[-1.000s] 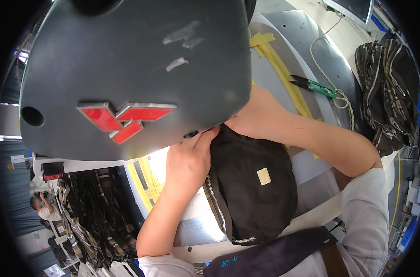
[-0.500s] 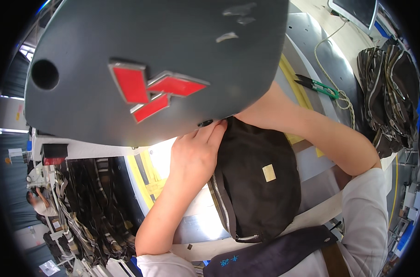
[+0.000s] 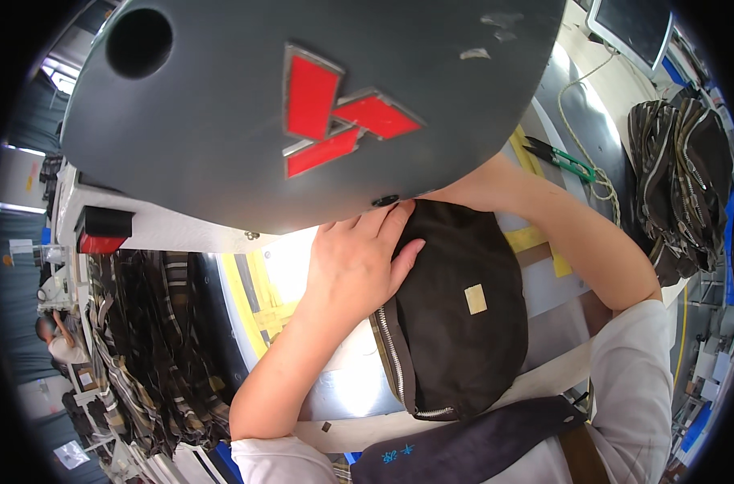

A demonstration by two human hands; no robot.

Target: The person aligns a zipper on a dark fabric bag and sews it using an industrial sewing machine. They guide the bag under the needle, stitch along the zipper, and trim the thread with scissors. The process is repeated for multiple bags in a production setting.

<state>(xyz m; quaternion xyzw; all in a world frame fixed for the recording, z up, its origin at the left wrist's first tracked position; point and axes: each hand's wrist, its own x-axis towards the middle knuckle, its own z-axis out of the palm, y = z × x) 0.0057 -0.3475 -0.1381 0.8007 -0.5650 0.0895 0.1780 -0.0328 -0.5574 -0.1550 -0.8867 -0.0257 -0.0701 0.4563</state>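
A dark brown fabric piece (image 3: 472,363) lies on the work surface in front of me, a metal zipper (image 3: 395,355) running down its left edge. On it sits a small pale yellow patch (image 3: 475,299). My left hand (image 3: 355,262) rests flat on its upper left part, fingers stretched forward and thumb spread apart; the fingertips reach the lower edge of a grey sewing machine head (image 3: 431,137). My right hand (image 3: 480,185) reaches behind that machine head at the fabric's far end, so its fingers are hidden.
Green-handled thread snips (image 3: 572,164) lie beside a cord (image 3: 564,105) at the right. Zippered dark pieces (image 3: 677,177) are piled far right. Striped and dark fabric (image 3: 161,347) hangs at the left. Yellow tape strips (image 3: 258,310) mark the surface. Another person (image 3: 64,343) is at far left.
My left thumb has spread away from the fingers onto the fabric. The view has shifted, so the machine head appears farther right and higher. The fabric has hardly moved.
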